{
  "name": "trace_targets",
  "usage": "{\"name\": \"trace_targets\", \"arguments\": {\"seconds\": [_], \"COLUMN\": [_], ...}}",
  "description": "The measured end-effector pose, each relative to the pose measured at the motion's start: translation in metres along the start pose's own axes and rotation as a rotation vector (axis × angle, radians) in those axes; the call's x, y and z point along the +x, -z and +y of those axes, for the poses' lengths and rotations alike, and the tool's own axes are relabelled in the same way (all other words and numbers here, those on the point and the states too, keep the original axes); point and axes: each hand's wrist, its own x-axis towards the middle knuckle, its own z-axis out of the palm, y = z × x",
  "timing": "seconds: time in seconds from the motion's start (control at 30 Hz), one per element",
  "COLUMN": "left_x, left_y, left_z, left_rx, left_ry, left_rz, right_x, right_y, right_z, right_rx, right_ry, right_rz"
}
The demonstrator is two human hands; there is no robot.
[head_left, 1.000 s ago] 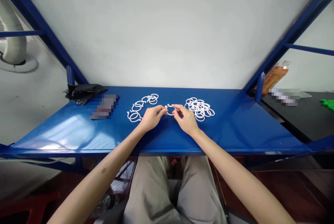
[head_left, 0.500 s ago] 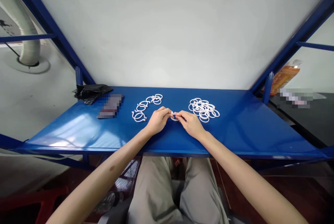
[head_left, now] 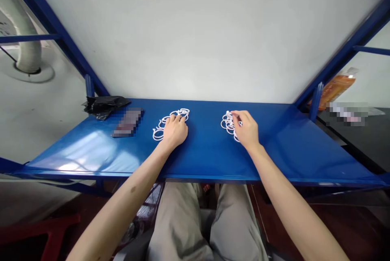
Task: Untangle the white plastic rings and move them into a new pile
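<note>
My left hand (head_left: 176, 129) is over a loose row of white plastic rings (head_left: 158, 134) on the left, which look like shower curtain rings with knobbed, open ends. Its fingers are a little apart and reach down onto the far rings; I see nothing gripped, though the fingertips are partly hidden. At the right pile of white rings (head_left: 229, 125), my right hand (head_left: 247, 128) has thumb and forefinger pinched on a white ring (head_left: 228, 113) at the far edge. That hand covers much of the pile.
A blue table (head_left: 207, 155) runs along a pale wall. Left of the rings lie a blurred-out phone-like slab (head_left: 128, 122) and a crumpled black plastic bag (head_left: 105, 106). Blue frame posts (head_left: 316, 100) rise at both ends. An orange pouch (head_left: 336, 88) stands beyond the right post.
My hands were together at the middle on one ring. They have parted: the left has moved to the left row, the right to the right pile. The middle ring is gone from there.
</note>
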Motion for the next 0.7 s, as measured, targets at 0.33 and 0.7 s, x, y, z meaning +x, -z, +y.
{"name": "trace_targets", "arguments": {"seconds": [0.33,0.7], "left_x": [-0.003,-0.008], "left_y": [0.010,0.020], "left_z": [0.004,0.009], "left_rx": [0.017,-0.168], "left_ry": [-0.021,-0.024], "left_rz": [-0.058,0.079], "right_x": [0.000,-0.005], "right_y": [0.013,0.014], "right_z": [0.053,0.041], "right_rx": [-0.078,-0.092], "right_ry": [-0.074,-0.018], "right_rz": [-0.161,-0.145]}}
